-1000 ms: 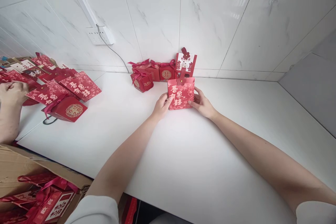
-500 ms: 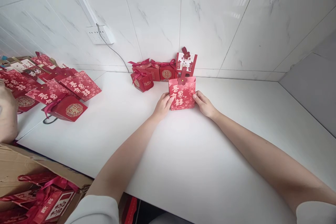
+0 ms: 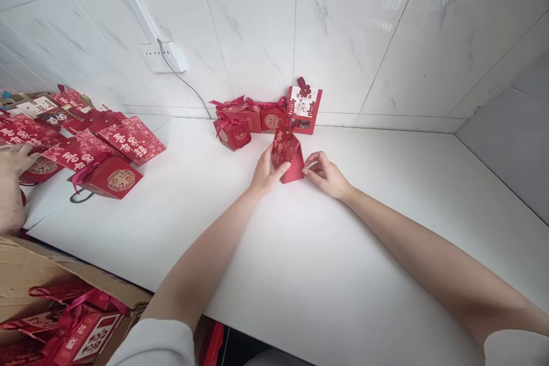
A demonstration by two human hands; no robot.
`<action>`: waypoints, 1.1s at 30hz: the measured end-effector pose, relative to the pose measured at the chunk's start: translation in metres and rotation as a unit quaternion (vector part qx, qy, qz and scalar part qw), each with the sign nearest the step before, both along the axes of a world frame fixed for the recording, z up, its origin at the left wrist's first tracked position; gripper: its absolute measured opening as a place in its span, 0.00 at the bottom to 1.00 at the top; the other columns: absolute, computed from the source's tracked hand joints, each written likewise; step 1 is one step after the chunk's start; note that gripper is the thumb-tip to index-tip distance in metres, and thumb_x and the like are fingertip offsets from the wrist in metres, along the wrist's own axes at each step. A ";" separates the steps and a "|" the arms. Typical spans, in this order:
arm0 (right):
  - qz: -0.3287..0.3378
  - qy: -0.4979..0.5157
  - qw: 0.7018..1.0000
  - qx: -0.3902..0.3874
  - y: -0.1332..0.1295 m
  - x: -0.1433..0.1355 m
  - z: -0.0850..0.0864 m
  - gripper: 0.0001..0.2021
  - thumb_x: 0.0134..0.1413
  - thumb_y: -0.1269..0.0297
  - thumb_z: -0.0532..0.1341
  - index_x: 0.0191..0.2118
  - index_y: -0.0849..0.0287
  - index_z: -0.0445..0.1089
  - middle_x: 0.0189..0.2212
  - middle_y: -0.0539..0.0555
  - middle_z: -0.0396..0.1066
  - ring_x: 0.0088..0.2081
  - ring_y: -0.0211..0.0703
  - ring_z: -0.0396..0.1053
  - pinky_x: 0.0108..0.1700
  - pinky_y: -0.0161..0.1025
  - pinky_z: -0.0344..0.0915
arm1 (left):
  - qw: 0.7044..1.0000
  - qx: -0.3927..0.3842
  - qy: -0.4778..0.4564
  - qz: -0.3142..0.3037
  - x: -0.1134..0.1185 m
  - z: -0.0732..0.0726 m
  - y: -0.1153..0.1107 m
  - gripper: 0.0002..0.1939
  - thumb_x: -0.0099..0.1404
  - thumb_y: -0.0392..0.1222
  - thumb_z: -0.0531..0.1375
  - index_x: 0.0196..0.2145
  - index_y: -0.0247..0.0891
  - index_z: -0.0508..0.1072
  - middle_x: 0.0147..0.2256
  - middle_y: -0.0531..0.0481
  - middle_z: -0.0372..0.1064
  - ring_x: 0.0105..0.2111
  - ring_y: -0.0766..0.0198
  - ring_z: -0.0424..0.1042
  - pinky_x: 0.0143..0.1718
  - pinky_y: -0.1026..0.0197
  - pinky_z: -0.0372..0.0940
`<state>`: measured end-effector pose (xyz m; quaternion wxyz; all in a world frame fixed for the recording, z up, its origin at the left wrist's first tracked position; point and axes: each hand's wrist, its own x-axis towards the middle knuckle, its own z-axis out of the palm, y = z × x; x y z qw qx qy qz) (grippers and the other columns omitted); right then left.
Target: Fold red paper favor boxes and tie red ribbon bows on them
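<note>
Since a second ago the red paper bag point(image 3: 288, 155) has turned from facing you to edge-on. Your left hand point(image 3: 265, 173) is pinched closed on its left face; your right hand point(image 3: 326, 174) touches the lower right corner, though whether those fingers actually clamp is hard to tell. The bag stands on the white table point(image 3: 326, 263), near the wall. It looks light, thin and easily creased, so hold it by the folded edges. At 12 o'clock sit small red gift boxes point(image 3: 249, 120); at 9 o'clock, flat red bags point(image 3: 128, 140).
</note>
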<state>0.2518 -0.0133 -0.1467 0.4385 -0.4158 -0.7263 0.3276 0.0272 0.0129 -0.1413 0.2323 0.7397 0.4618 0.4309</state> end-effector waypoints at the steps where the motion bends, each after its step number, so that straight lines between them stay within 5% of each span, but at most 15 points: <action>1: 0.004 -0.018 1.000 0.004 0.000 0.000 -0.001 0.16 0.57 0.47 0.59 0.43 0.51 0.59 0.39 0.53 0.71 0.34 0.46 0.70 0.37 0.44 0.67 | 1.000 0.000 0.017 -0.027 0.001 0.001 -0.002 0.45 0.59 0.59 0.62 0.66 0.40 0.47 0.66 0.38 0.49 0.66 0.49 0.51 0.65 0.48 0.49; 4: 0.002 -0.092 0.995 0.022 0.001 0.000 -0.001 0.13 0.57 0.48 0.58 0.35 0.52 0.61 0.31 0.52 0.70 0.30 0.45 0.67 0.34 0.43 0.65 | 0.996 -0.007 0.051 -0.069 0.002 0.005 -0.006 0.56 0.52 0.59 0.67 0.68 0.41 0.42 0.66 0.36 0.46 0.66 0.45 0.49 0.65 0.46 0.50; 10: -0.019 -0.130 0.990 0.053 -0.006 -0.002 0.007 0.17 0.63 0.49 0.51 0.27 0.52 0.54 0.26 0.51 0.64 0.27 0.44 0.61 0.32 0.42 0.58 | 0.989 -0.028 0.083 -0.116 -0.002 0.008 -0.002 0.60 0.51 0.58 0.68 0.69 0.41 0.37 0.67 0.35 0.45 0.67 0.41 0.46 0.65 0.42 0.47; 15: -0.050 -0.101 0.992 0.062 -0.012 -0.007 0.011 0.16 0.67 0.51 0.45 0.29 0.53 0.52 0.26 0.51 0.64 0.29 0.44 0.63 0.35 0.40 0.60 | 0.986 -0.045 0.085 -0.136 -0.003 0.011 -0.003 0.48 0.61 0.59 0.60 0.69 0.44 0.39 0.67 0.41 0.47 0.67 0.44 0.46 0.66 0.42 0.45; 23: -0.026 -0.104 0.993 0.053 -0.015 -0.006 0.014 0.16 0.67 0.51 0.47 0.33 0.54 0.61 0.29 0.51 0.70 0.31 0.43 0.67 0.37 0.38 0.61 | 0.995 -0.049 0.020 -0.086 -0.001 0.004 -0.002 0.36 0.67 0.58 0.51 0.68 0.46 0.48 0.58 0.41 0.61 0.59 0.48 0.59 0.59 0.45 0.54; 33: -0.043 -0.132 0.988 0.059 -0.013 -0.007 0.013 0.17 0.66 0.55 0.48 0.26 0.54 0.53 0.21 0.48 0.61 0.23 0.40 0.58 0.31 0.38 0.55 | 1.000 -0.023 -0.002 -0.008 -0.001 -0.004 0.001 0.46 0.58 0.56 0.63 0.67 0.47 0.48 0.53 0.40 0.57 0.53 0.50 0.65 0.57 0.47 0.60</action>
